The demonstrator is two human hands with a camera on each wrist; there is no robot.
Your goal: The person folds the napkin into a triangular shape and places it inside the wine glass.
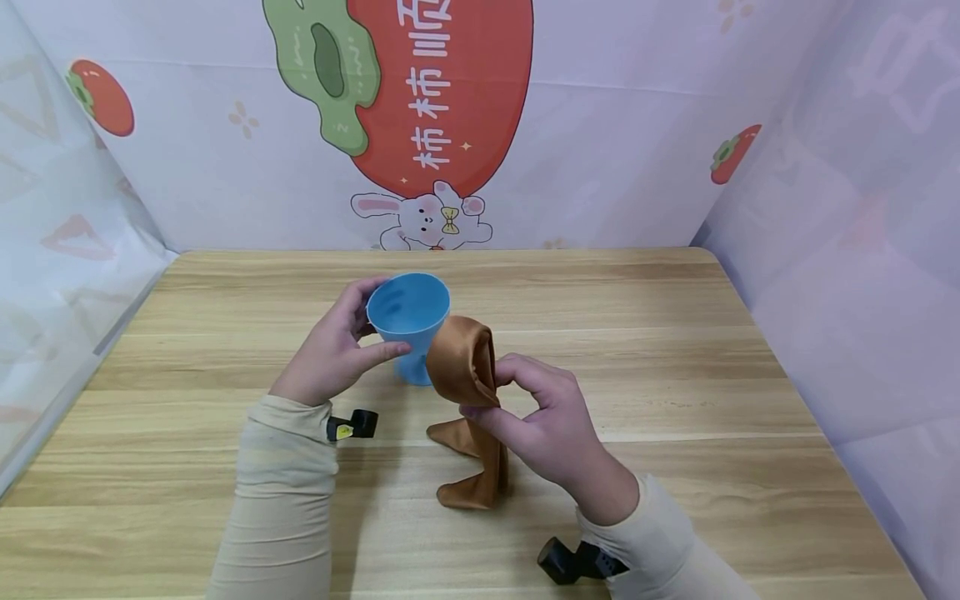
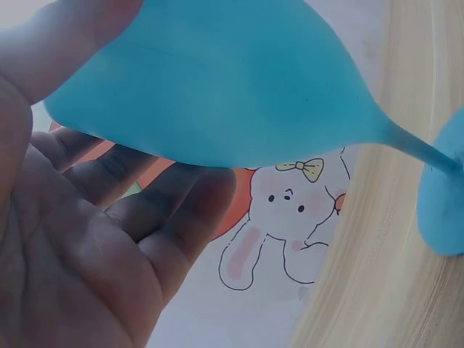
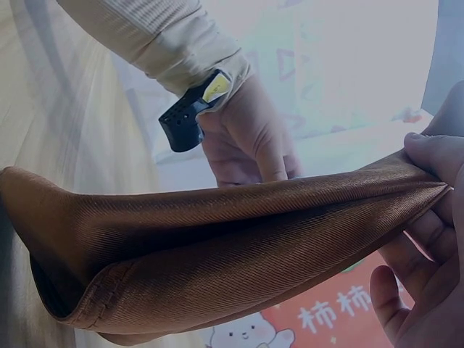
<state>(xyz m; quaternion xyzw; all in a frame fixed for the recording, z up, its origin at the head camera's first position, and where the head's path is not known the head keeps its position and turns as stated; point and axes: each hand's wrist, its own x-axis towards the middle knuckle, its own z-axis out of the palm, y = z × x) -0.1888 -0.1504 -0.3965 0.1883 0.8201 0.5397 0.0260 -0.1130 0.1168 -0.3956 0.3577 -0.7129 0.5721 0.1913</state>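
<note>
A blue plastic goblet with a wide bowl, thin stem and round foot stands upright at the middle of the wooden table. My left hand holds its bowl from the left, thumb on the near side and fingers at the far side. Just to the right, my right hand pinches a shiny brown satin cloth strip between thumb and fingers. The strip's upper part curls over in a loop beside the goblet, and its lower ends hang down to the tabletop. In the right wrist view the satin cloth shows long folds and a stitched edge.
The wood-grain table has a white printed curtain behind it and at both sides. Black wrist cameras stick out from both beige sleeves, the right one low over the table's near part.
</note>
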